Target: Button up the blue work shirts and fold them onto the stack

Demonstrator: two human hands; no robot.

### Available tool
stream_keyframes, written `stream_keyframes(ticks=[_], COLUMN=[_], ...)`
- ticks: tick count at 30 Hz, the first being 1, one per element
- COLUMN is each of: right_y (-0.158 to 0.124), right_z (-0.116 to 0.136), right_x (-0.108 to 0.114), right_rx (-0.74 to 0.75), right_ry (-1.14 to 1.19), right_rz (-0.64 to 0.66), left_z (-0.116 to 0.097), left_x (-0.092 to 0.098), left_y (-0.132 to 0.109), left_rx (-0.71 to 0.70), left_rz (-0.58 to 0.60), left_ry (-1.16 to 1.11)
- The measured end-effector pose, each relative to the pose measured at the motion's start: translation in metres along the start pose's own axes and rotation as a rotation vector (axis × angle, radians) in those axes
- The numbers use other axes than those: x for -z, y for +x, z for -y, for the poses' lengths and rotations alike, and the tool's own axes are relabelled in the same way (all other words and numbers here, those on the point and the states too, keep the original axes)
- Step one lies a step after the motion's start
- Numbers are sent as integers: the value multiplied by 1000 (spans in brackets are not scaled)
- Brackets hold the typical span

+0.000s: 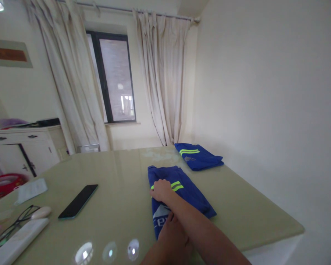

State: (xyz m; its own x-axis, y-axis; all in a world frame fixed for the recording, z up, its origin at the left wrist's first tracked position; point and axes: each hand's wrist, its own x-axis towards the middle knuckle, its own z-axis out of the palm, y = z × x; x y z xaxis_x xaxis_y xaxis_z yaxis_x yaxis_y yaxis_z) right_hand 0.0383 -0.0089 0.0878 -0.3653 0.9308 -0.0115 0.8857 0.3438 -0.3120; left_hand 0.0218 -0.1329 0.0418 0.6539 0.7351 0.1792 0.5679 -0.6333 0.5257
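Observation:
A folded blue work garment [190, 191] with a yellow-green and grey reflective stripe and pale lettering lies on the table in front of me. My right hand [162, 190] reaches across to its left side, fingers bent over the cloth by the stripe. Closer to me, my left hand [174, 232] is at the garment's near end beside the lettering, partly under my right forearm. Its fingers are bent against the fabric and partly hidden. A second folded blue garment [206, 159], with the same kind of stripe, rests farther back by the table's right edge.
On the left of the glossy table [121, 191] lie a phone [78, 201], eyeglasses [19, 219], a white oblong object [22, 241] and a pale flat item [32, 190]. A white wall [264, 92] rises on the right. A white cabinet [41, 147] stands at the left.

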Motion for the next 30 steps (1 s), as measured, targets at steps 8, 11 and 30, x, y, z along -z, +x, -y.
stream_keyframes(ticks=[8, 11, 30], right_y=[-22, -13, 38], right_z=[32, 20, -188], right_x=[-12, 12, 328], right_rx=[78, 63, -309], right_ry=[-76, 83, 331], right_rz=[57, 110, -375], left_z=[14, 42, 146], left_x=[95, 114, 83], left_y=[-37, -41, 2], left_rx=[13, 56, 518], left_rz=[680, 401, -707], left_ry=[-897, -1153, -835])
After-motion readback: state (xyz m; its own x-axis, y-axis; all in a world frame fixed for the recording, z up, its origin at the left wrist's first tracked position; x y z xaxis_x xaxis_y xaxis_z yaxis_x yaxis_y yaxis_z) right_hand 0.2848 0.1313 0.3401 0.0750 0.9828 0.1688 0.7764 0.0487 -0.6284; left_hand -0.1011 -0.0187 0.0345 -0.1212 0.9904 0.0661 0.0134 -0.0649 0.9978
